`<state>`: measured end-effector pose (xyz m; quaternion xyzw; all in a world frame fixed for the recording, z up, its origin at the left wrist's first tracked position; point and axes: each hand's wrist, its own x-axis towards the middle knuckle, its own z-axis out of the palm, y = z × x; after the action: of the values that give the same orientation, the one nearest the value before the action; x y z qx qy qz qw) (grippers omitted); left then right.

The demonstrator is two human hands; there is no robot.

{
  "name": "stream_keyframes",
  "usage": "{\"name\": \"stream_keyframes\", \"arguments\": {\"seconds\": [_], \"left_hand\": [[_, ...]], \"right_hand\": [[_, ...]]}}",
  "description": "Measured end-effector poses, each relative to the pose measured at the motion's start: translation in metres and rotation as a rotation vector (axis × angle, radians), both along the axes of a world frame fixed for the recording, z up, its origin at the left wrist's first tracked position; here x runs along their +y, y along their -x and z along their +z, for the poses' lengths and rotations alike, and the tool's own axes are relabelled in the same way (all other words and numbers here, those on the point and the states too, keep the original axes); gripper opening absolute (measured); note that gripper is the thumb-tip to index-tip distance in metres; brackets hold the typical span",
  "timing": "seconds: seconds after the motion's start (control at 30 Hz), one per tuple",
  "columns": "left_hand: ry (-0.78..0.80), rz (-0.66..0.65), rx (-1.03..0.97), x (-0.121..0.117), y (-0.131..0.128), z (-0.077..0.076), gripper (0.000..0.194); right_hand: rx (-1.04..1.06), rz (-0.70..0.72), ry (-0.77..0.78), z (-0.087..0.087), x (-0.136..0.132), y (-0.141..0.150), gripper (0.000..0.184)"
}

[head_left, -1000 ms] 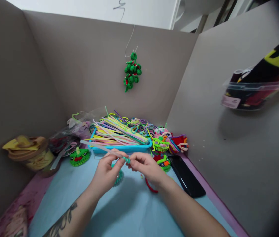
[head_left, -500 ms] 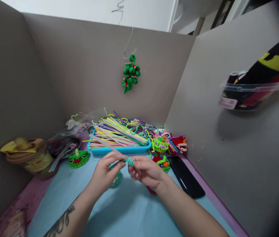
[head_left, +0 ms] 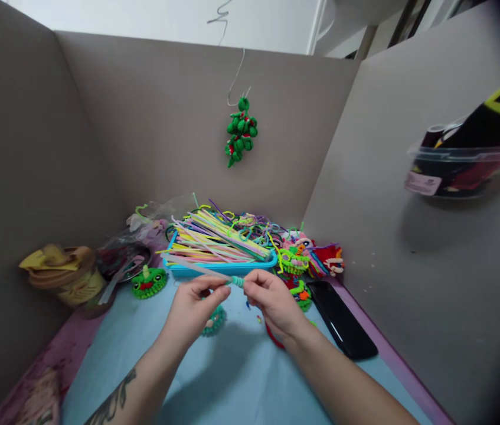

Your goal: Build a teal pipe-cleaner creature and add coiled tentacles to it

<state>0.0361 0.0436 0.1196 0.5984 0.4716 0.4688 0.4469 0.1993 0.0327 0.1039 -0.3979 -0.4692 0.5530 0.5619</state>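
Between my hands is a small teal pipe-cleaner coil [head_left: 238, 281], apparently wound round a pale pipe cleaner [head_left: 196, 268] that sticks out to the upper left. My left hand [head_left: 196, 304] is closed, pinching at the coil's left end. At its right end, the thumb and fingers of my right hand [head_left: 274, 301] pinch the coil. Below the left fingers, a round teal fuzzy piece [head_left: 215, 321] lies on the blue mat [head_left: 214, 383], partly hidden. A red piece [head_left: 274, 336] shows from behind my right wrist.
Behind the hands stands a blue tray [head_left: 227, 270] heaped with pipe cleaners. A green frog-like piece [head_left: 149, 283] and a lidded cup [head_left: 66, 274] are at left. A black phone [head_left: 342, 319] and colourful finished pieces [head_left: 311, 254] lie right. Green ornaments [head_left: 241, 133] hang above.
My right hand has turned, its fingers now pinching the coil's right end instead of curling under it. The coil lies more level. The whole view has shifted slightly.
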Motion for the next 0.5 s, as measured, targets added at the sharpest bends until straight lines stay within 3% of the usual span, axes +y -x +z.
{"name": "stream_keyframes", "arguments": {"seconds": [0.13, 0.27, 0.5], "left_hand": [[0.085, -0.005, -0.051, -0.002, -0.003, -0.003, 0.026], [0.120, -0.015, -0.147, -0.001, -0.006, -0.007, 0.028], [0.125, -0.015, -0.211, 0.000, -0.012, -0.011, 0.031]], "right_hand": [[-0.276, -0.202, -0.211, 0.001, -0.004, 0.000, 0.016], [-0.558, -0.422, -0.548, -0.002, -0.009, 0.002, 0.009], [-0.904, -0.551, -0.927, -0.020, -0.007, 0.002, 0.012]]}}
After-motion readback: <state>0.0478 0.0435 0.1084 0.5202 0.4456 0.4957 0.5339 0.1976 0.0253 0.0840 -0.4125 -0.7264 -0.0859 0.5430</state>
